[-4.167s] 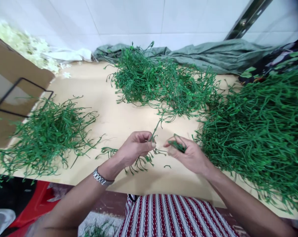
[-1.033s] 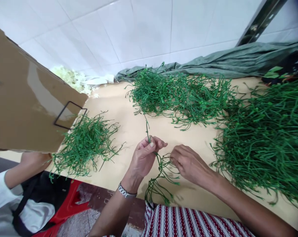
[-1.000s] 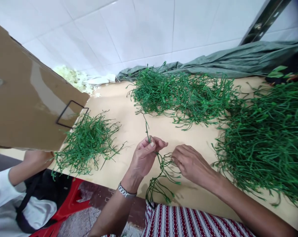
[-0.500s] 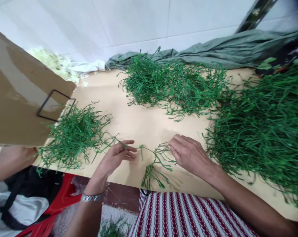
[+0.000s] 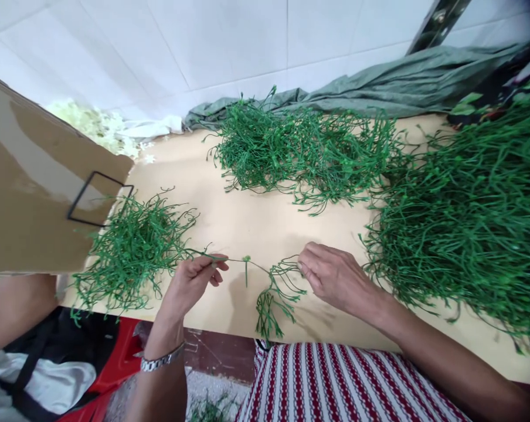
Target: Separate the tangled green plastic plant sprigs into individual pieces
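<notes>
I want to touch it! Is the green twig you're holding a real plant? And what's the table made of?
The green twig looks like plastic: even bright green, smooth, stiff wiry branches, though that's not certain. The table seems pale wood or laminate, with a smooth matte top.

Left hand [image 5: 193, 280] raised low at left, fingers pinched together, palm turned inward, watch on wrist. Right hand [image 5: 330, 276] palm down at centre, fingers curled, tips pinched; forearm stretched from lower right.
</notes>
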Demonstrator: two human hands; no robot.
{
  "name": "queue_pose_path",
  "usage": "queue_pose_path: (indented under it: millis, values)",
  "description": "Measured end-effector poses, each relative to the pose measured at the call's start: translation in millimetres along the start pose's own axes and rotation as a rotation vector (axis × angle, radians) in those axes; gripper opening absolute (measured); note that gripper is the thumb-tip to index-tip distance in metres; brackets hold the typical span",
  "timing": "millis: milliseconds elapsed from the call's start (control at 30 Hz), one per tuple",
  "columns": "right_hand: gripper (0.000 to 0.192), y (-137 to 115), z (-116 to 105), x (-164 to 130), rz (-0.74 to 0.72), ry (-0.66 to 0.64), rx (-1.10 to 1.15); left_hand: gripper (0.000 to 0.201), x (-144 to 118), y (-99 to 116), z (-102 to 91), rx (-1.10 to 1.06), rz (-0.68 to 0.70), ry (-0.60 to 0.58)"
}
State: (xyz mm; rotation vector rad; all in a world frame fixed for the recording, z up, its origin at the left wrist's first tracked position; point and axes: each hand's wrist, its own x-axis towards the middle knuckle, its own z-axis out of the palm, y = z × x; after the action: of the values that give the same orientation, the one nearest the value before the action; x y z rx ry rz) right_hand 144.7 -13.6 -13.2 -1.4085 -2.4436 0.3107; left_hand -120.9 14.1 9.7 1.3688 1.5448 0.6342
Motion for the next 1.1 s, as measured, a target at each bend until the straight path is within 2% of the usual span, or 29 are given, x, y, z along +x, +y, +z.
queue_pose_path:
  millis: [133, 267, 500, 567, 667, 733, 833, 933, 1000, 1100]
  values:
    - [0.021, -2.8, 3.3, 1.7, 0.001, -0.017, 0.122, 0.019, 1.6, 2.2, 23.9, -0.315, 0.012, -0.112]
    - [0.021, -3.7, 7.4, 2.4, 0.001, -0.018, 0.226, 0.029, 1.4, -3.6, 42.8, -0.592, -0.016, -0.146]
    - [0.022, -2.8, 11.1, 1.3, -0.004, 0.069, 0.298, 0.046, -12.3, -1.5, 70.2, -0.777, -0.118, -0.382]
    - [0.021, -3.0, 11.0, 0.4, 0.004, 0.098, 0.289, 0.040, -15.0, 0.3, 79.0, -0.779, -0.122, -0.336]
    - [0.021, -3.0, 7.2, -1.0, 0.026, 0.108, 0.239, 0.022, -16.1, 2.3, 91.4, -0.700, -0.116, -0.155]
    - [0.018, -2.5, 2.3, -1.2, 0.021, 0.126, 0.202, 0.016, -15.5, 3.9, 97.0, -0.658, -0.118, -0.098]
    - [0.026, -1.5, -4.6, -0.1, -0.037, 0.143, 0.179, 0.014, -14.8, 7.9, 100.4, -0.650, -0.124, -0.114]
    - [0.037, -1.5, -5.5, 1.2, -0.074, 0.076, 0.230, 0.011, -14.8, 12.3, 101.5, -0.688, -0.123, -0.147]
    - [0.039, -2.5, -3.5, 1.4, -0.009, 0.084, 0.302, 0.010, -14.8, 13.7, 102.8, -0.719, -0.101, -0.138]
    - [0.036, -4.4, -2.2, 1.0, 0.186, 0.161, 0.374, 0.010, -14.6, 12.7, 105.1, -0.736, -0.065, -0.114]
